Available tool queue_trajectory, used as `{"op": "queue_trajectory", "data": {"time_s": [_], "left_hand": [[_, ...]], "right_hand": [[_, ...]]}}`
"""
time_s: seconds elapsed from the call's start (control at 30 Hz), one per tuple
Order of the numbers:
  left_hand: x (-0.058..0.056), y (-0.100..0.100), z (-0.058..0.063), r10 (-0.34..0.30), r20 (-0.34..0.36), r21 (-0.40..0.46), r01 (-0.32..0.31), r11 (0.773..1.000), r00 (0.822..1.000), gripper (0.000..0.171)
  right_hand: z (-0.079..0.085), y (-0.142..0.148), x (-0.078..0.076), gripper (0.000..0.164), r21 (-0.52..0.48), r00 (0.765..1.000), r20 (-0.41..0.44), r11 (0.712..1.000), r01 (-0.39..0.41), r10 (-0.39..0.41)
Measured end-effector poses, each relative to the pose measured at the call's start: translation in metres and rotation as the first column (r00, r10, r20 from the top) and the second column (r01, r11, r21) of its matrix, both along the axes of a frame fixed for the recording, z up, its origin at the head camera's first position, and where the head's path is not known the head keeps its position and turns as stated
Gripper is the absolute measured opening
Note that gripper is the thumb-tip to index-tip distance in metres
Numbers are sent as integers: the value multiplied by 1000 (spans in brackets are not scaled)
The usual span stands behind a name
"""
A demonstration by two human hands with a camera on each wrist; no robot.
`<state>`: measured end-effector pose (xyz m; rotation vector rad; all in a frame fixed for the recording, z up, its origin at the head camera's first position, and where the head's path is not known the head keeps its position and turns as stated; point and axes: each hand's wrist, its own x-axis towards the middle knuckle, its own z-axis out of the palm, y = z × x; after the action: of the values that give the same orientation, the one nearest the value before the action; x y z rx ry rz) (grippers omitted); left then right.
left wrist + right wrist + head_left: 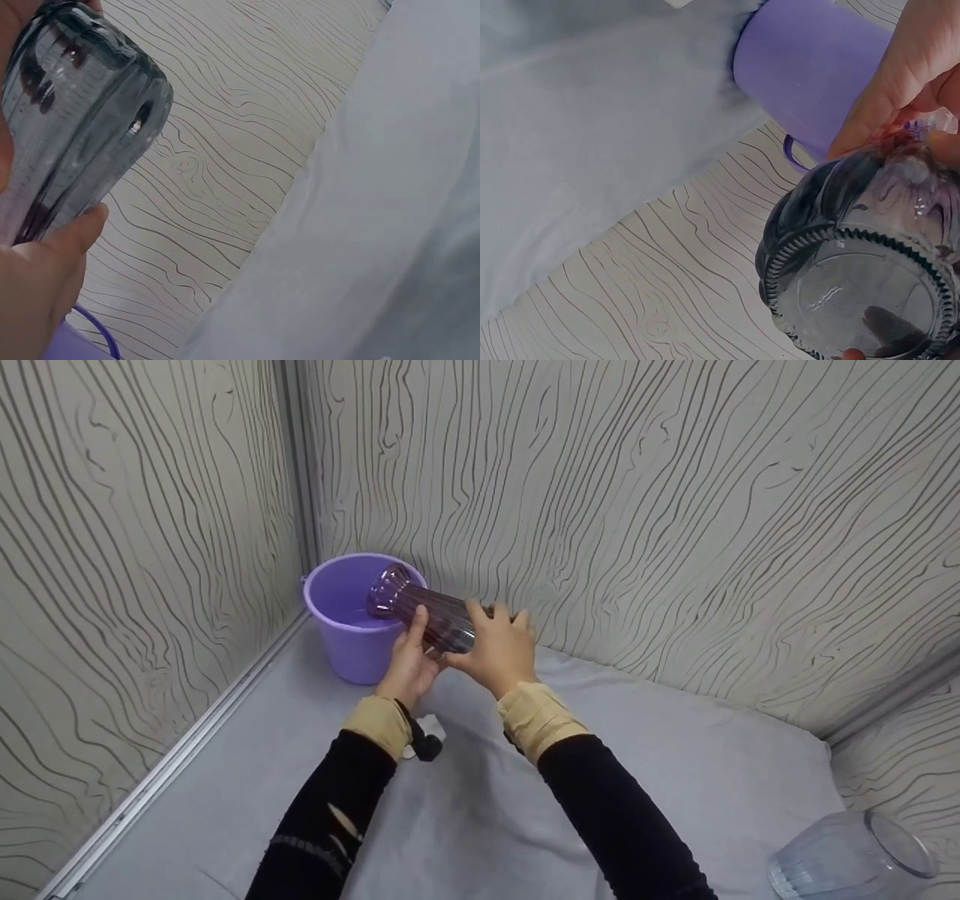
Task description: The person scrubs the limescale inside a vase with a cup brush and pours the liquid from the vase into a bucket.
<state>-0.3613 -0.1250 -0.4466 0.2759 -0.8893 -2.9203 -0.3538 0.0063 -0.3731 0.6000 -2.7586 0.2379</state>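
A ribbed glass vase [442, 619] with a flared, scalloped mouth is tilted to the left, its mouth inside the rim of a purple bucket [352, 656]. My left hand [409, 664] holds the vase around its narrower part, thumb along the near side. Toward the base, my right hand [501, 652] grips the body with spread fingers. The right wrist view shows the vase's round, notched base [847, 292] facing the camera. Dark patches show in the glass body [82, 112] in the left wrist view.
The bucket stands in the corner between two wood-grain patterned walls [600, 495]. A clear glass vessel [832, 855] is at the lower right on the grey cloth [675, 765]. A small white object [433, 726] lies near the left wrist. A metal strip [172, 769] edges the left side.
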Motion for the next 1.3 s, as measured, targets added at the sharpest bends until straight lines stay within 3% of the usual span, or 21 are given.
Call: {"op": "queue_trajectory", "data": {"time_s": [0.5, 0.8, 0.93, 1.07, 1.17, 1.3], "left_hand": [[-4, 11, 4, 6, -52, 147, 1, 989, 999, 60], [-7, 11, 10, 37, -25, 195, -32, 980, 999, 64], [-7, 10, 13, 33, -59, 232, -18, 972, 998, 68], [-6, 7, 15, 19, -128, 260, 15, 966, 992, 67], [-4, 5, 16, 16, -180, 288, 37, 957, 984, 63], [-3, 1, 19, 36, -242, 405, 67, 912, 970, 59]], "right_hand": [[26, -6, 2, 91, 131, 1000, 4, 991, 4, -4], [33, -14, 5, 88, 163, 990, -130, 986, -27, 48], [35, -19, 9, 84, 153, 980, -181, 987, -58, 85], [35, -24, 11, 80, 145, 958, -243, 982, -119, 152], [34, -27, 12, 77, 165, 924, -321, 973, -164, 210], [34, -30, 12, 73, 197, 875, -397, 957, -214, 277]]}}
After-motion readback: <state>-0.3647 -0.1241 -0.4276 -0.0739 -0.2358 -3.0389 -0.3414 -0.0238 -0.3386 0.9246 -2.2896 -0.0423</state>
